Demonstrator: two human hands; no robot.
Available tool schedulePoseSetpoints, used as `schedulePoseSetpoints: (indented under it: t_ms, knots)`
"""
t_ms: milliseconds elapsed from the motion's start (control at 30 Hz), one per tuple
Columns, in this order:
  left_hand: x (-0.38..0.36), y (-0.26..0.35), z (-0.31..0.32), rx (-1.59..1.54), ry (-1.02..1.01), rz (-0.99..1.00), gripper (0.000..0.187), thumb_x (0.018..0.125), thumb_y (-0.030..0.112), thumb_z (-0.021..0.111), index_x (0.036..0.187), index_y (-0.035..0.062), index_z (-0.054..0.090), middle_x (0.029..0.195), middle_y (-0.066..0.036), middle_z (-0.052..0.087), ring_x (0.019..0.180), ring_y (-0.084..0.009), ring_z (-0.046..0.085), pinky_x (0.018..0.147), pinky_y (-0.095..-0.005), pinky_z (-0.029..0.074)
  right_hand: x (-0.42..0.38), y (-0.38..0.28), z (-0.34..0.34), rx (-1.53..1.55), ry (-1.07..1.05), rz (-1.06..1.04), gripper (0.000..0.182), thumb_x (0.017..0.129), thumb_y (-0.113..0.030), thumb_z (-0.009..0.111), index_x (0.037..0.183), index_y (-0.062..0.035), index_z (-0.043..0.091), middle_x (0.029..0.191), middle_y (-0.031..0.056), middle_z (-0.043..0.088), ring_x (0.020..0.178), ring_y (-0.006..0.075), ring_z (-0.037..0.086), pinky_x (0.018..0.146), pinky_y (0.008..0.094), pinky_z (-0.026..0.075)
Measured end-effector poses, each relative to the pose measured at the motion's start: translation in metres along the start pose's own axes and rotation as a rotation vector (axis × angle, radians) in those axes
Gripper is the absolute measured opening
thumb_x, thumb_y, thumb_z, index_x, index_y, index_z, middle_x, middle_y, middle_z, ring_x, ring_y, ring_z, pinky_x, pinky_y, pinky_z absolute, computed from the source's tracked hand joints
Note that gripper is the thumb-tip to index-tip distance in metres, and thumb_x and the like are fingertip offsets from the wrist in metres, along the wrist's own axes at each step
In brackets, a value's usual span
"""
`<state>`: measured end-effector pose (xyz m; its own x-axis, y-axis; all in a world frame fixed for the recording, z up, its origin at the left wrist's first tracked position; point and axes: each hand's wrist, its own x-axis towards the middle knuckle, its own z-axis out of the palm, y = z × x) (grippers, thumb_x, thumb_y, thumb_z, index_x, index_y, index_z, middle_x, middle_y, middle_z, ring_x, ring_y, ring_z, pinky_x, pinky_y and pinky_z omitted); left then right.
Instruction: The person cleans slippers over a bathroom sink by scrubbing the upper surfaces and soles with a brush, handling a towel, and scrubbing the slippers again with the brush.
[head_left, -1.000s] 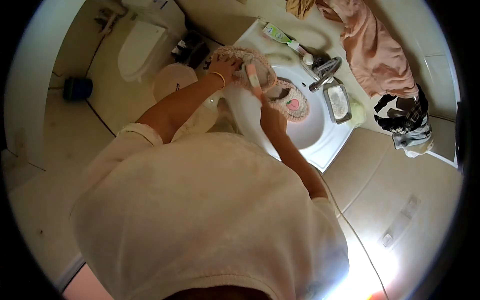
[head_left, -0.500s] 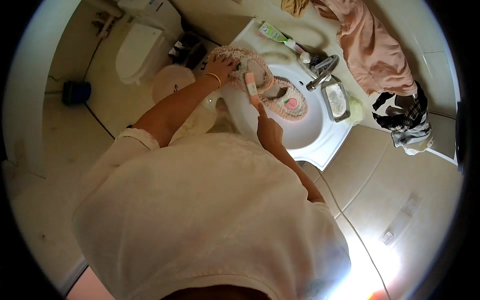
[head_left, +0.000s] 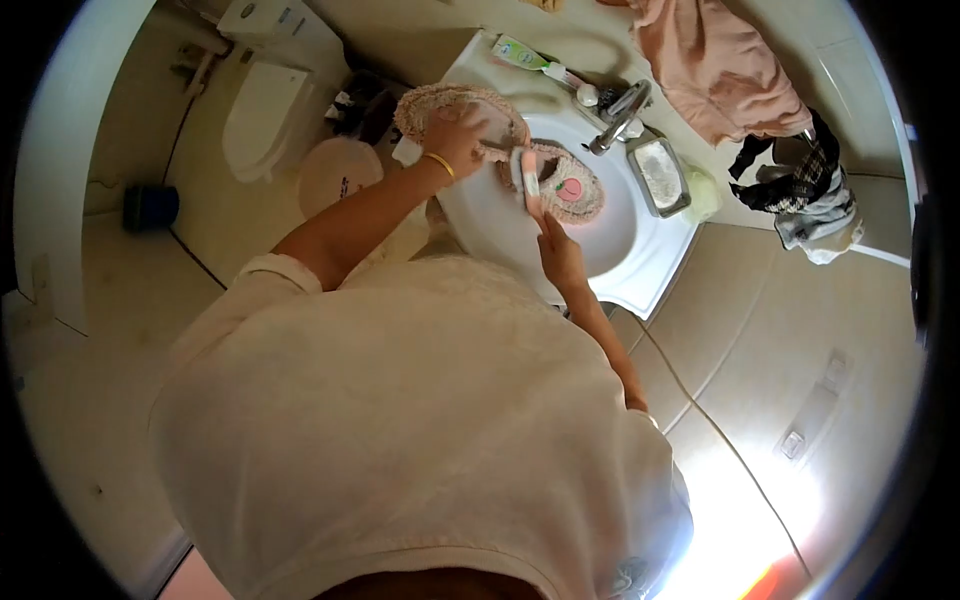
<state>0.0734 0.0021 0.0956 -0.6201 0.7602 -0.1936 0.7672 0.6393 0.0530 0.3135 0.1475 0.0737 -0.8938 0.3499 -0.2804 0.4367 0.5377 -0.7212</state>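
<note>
Grips brush (head_left: 531, 180) in R hand (head_left: 562, 262), fingers closed round handle; aims brush head up & away from body, over sink (head_left: 480, 225), grey bristles facing L. Lays L hand (head_left: 460, 140) on fluffy pink slipper (head_left: 413, 113) at sink edge, covering its middle — can't tell clamping from mere pressing there, poor view from above. Wears yellow bangle (head_left: 440, 165) on L wrist. Has second slipper (head_left: 588, 206), w/ peach patch (head_left: 569, 190), lying in bowl just beside the first, partly hidden behind brush.

Crowds sink top w/ other stuff: faucet (head_left: 625, 115) reaching out over bowl, grey dish (head_left: 673, 209) holding sth white on R side, green-&-white tube (head_left: 518, 52) along back ledge. Leaves faucet & dish nr second slipper, but clear of both hands.

Hangs pink cloth (head_left: 715, 80) on wall past faucet, dark & grey cloths (head_left: 810, 190) further R. Shows toilet (head_left: 262, 122) far L, pale pink tub (head_left: 338, 172) btwn it & sink, blue bin (head_left: 150, 207) on floor. Trails cord (head_left: 715, 425) down R side, well apart from hands. Blocks most of lower view w/ pale shirt (head_left: 420, 400).
</note>
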Motion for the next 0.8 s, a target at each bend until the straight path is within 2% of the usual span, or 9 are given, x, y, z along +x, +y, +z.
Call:
schedulePoseSetpoints:
  t_ms: [133,233,333,467,533,567,667,700,800]
  knots:
    - [0.013,0.041,0.026,0.158,0.046,0.070,0.041,0.075,0.028,0.064,0.112,0.0140,0.057,0.141,-0.007,0.032,0.129,-0.0286,0.030,0.100,-0.0524,0.029,-0.037,-0.003,-0.018,0.070,-0.053,0.280,0.046,0.085,-0.018,0.052,0.128,-0.0011,0.044,0.103,0.0262,0.059,0.097,0.0394,0.057,0.081,0.0404,0.045]
    - [0.034,0.037,0.053,0.231,0.190,0.051,0.037,0.071,0.023,0.067,0.106,0.0125,0.061,0.141,-0.005,0.031,0.122,-0.0260,0.042,0.096,-0.0528,0.034,-0.056,0.029,-0.015,0.136,0.077,0.252,0.048,0.085,-0.020,0.055,0.127,0.0000,0.044,0.101,0.0266,0.059,0.096,0.0381,0.058,0.081,0.0386,0.046]
    - [0.044,0.035,0.038,0.100,-0.084,0.039,0.038,0.069,0.024,0.069,0.103,0.0099,0.062,0.137,-0.004,0.037,0.108,-0.0259,0.053,0.089,-0.0479,0.042,-0.068,0.053,-0.023,0.096,0.154,0.245,0.049,0.085,-0.021,0.056,0.127,0.0003,0.045,0.101,0.0265,0.060,0.096,0.0367,0.059,0.081,0.0377,0.046]
    - [0.045,0.041,-0.015,-0.262,0.197,0.084,0.034,0.066,0.019,0.068,0.098,0.0070,0.062,0.118,-0.008,0.054,0.094,-0.0293,0.059,0.077,-0.0397,0.047,-0.082,0.046,-0.052,0.118,0.167,0.416,0.048,0.085,-0.021,0.056,0.126,0.0006,0.045,0.104,0.0263,0.059,0.098,0.0352,0.059,0.082,0.0366,0.046]
    - [0.046,0.044,-0.057,-0.498,0.370,0.132,0.031,0.066,0.017,0.066,0.096,0.0064,0.062,0.102,-0.010,0.062,0.089,-0.0300,0.060,0.072,-0.0351,0.048,-0.087,0.060,-0.054,0.106,0.227,0.360,0.047,0.084,-0.021,0.056,0.124,0.0019,0.046,0.108,0.0252,0.058,0.101,0.0336,0.058,0.084,0.0361,0.045]
    - [0.029,0.058,-0.093,-0.792,0.359,-0.014,0.024,0.067,0.017,0.068,0.085,0.0030,0.061,0.088,-0.012,0.064,0.081,-0.0254,0.061,0.068,-0.0349,0.048,-0.087,0.063,-0.057,0.112,0.219,0.367,0.047,0.084,-0.021,0.056,0.124,0.0022,0.046,0.109,0.0249,0.058,0.102,0.0332,0.058,0.085,0.0360,0.045]
    - [0.034,0.049,-0.086,-1.142,0.181,-0.187,0.028,0.068,0.021,0.070,0.088,0.0044,0.060,0.089,-0.007,0.063,0.083,-0.0203,0.060,0.071,-0.0335,0.047,-0.086,0.061,-0.062,0.158,0.208,0.366,0.046,0.086,-0.021,0.054,0.125,0.0029,0.046,0.110,0.0253,0.058,0.103,0.0330,0.057,0.087,0.0354,0.044]
    - [0.035,0.045,-0.066,-1.380,0.118,-0.187,0.034,0.071,0.024,0.072,0.093,0.0022,0.058,0.092,-0.008,0.062,0.081,-0.0137,0.058,0.065,-0.0314,0.049,-0.084,0.064,-0.062,0.163,0.215,0.342,0.045,0.086,-0.020,0.053,0.125,0.0029,0.046,0.110,0.0257,0.057,0.104,0.0333,0.057,0.087,0.0353,0.044]
    - [0.008,0.057,-0.009,-1.904,-0.028,-0.444,0.037,0.075,0.022,0.071,0.106,0.0085,0.057,0.107,-0.003,0.056,0.094,-0.0157,0.055,0.074,-0.0320,0.050,-0.079,0.059,-0.066,0.136,0.197,0.343,0.043,0.088,-0.019,0.050,0.125,0.0027,0.046,0.111,0.0259,0.057,0.105,0.0343,0.056,0.087,0.0358,0.044]
